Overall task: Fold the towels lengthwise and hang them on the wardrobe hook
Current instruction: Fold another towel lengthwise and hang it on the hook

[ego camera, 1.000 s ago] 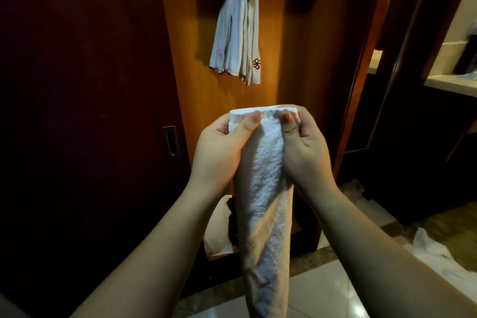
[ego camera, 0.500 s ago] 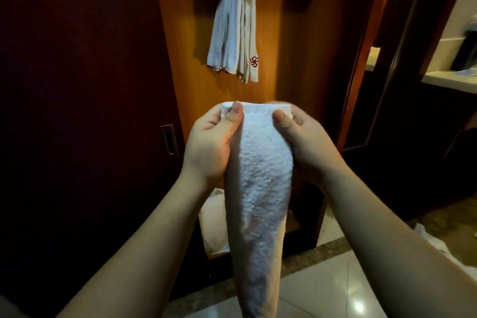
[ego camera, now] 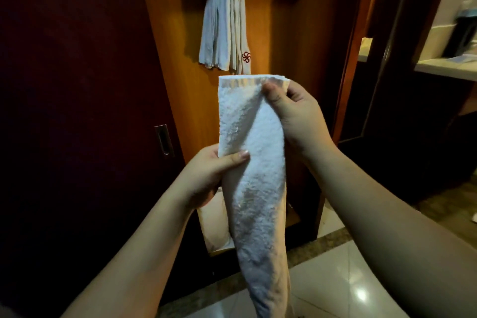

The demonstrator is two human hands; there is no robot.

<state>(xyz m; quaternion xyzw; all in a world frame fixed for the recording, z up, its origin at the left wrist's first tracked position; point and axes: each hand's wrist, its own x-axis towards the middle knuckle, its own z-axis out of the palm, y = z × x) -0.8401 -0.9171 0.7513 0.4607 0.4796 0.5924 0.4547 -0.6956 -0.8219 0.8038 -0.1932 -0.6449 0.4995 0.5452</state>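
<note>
A white terry towel (ego camera: 255,162), folded into a long narrow strip, hangs upright in front of me. My right hand (ego camera: 296,116) pinches its top right corner. My left hand (ego camera: 214,175) grips the towel's left edge lower down, thumb across the front. Above, a second folded towel (ego camera: 224,26) with a red emblem hangs on the hook on the orange wooden wardrobe panel (ego camera: 165,59); the hook itself is hidden by that towel.
A dark sliding wardrobe door (ego camera: 77,111) with a recessed metal handle (ego camera: 164,139) fills the left. A pale cloth (ego camera: 214,227) lies on the wardrobe's lower shelf. Glossy floor tiles (ego camera: 348,279) are below, a doorway and a counter (ego camera: 444,70) at right.
My left hand has slid down from the towel's top left corner to its left edge lower down. The right hand keeps the top corner, and the towel is held higher.
</note>
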